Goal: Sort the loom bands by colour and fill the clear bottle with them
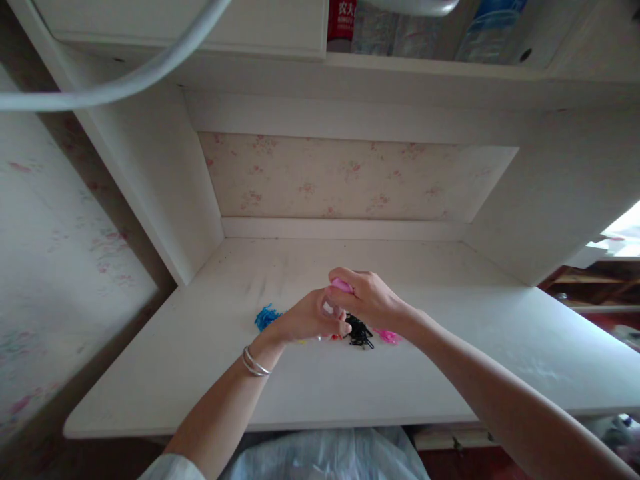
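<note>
Both hands meet above the middle of the desk. My right hand point(367, 293) is closed on a small smooth pink object point(342, 285), perhaps a lid; its full shape is hidden. Against it, my left hand point(313, 317) curls its fingers round something whitish and translucent point(327, 307), mostly covered by the fingers. Below the hands lie small piles of what look like elastic bands: a blue pile point(267, 317) left of my left hand, a black pile point(359, 332) under the hands, and a pink pile point(388, 336) by my right wrist. Bits of red point(337, 337) and yellow show beneath my left hand.
The white desk point(170, 373) has side panels and a floral back wall point(340, 177). Overhead, a shelf holds clear bottles point(395, 30) and a red package point(342, 20). A white curved tube point(140, 77) crosses the upper left.
</note>
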Available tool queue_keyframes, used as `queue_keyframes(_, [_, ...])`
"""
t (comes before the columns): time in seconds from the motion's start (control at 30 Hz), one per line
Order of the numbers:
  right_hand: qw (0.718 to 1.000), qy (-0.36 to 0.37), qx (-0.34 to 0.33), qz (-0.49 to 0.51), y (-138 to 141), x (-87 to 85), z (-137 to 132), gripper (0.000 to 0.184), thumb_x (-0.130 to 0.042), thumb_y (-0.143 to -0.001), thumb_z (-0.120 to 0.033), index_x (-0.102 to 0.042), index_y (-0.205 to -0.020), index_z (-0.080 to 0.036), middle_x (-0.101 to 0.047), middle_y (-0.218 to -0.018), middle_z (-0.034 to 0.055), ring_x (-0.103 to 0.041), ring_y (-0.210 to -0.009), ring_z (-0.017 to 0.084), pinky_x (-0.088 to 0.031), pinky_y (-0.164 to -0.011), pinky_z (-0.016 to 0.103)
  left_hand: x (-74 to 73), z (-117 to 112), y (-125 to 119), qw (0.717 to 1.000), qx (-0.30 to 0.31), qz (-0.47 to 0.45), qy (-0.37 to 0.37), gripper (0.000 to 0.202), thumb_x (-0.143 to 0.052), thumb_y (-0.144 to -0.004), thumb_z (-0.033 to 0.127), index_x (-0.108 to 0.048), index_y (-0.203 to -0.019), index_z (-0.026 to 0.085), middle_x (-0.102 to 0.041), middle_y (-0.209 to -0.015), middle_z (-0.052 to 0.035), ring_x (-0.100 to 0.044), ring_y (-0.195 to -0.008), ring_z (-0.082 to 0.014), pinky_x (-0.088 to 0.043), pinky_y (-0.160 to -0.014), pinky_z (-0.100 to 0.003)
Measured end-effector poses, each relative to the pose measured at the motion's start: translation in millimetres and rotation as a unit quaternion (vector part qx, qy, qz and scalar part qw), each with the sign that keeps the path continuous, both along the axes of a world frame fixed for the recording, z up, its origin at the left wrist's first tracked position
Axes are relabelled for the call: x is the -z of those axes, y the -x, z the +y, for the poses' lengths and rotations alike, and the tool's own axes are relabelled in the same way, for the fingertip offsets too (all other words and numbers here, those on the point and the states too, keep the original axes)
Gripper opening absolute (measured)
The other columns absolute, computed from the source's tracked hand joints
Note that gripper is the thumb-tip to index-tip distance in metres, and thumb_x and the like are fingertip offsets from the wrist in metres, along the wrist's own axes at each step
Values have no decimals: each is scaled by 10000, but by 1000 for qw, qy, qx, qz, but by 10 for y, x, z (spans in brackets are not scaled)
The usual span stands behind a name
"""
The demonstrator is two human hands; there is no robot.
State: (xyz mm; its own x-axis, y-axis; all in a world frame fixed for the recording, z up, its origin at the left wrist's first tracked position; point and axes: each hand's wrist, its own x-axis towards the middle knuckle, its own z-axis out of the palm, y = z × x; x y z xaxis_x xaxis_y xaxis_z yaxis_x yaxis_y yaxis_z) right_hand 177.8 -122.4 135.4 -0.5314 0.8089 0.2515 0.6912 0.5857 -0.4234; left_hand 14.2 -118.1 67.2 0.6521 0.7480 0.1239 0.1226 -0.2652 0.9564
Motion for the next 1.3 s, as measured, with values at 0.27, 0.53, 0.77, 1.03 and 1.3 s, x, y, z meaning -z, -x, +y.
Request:
queue_keyframes(0.27, [971,116,-206,-17,-319,-169,29,287,-489,-867,-305,-586,-1122,-217,-572,-1149,54,-555,-954,141,-431,-779,239,38,-66,28,993,64,-51,88,386,-666,-714,307,-530,-1043,159,-569,-715,6,-533,-576,-91,-419,-552,-216])
queue_keyframes(0.53, [991,75,-40,-102,-287,-22,23,354,-416,-891,-437,-677,-940,-202,-653,-710,29,-572,-632,141,-396,-596,239,78,-217,-207,1000,-9,-22,-11,391,-631,-752,426,-546,-1013,147,-489,-761,12,-450,-619,-83,-372,-576,-212])
queue_keyframes(0.77, [977,140,-143,-67,-395,-188,-30,232,-601,-768,-286,-675,-982,-238,-677,-895,15,-595,-765,147,-419,-670,232,94,-282,-111,994,-76,61,-48,306,-697,-669,433,-589,-798,178,-451,-806,18,-447,-705,-103,-370,-617,-206])
queue_keyframes(1.03, [958,166,-232,15,-518,-169,15,223,-529,-803,-159,-682,-959,-205,-621,-1051,40,-579,-926,139,-431,-844,275,139,-255,-96,981,19,-99,169,300,-663,-727,411,-598,-818,132,-507,-716,12,-465,-629,-84,-380,-624,-229])
queue_keyframes(1.3, [944,168,-259,119,-572,-1,55,154,-608,-794,-207,-703,-914,-191,-606,-1025,59,-588,-878,133,-474,-787,276,213,-210,-35,869,139,-221,421,403,-542,-766,464,-621,-891,89,-600,-697,-65,-539,-559,-128,-393,-547,-261])
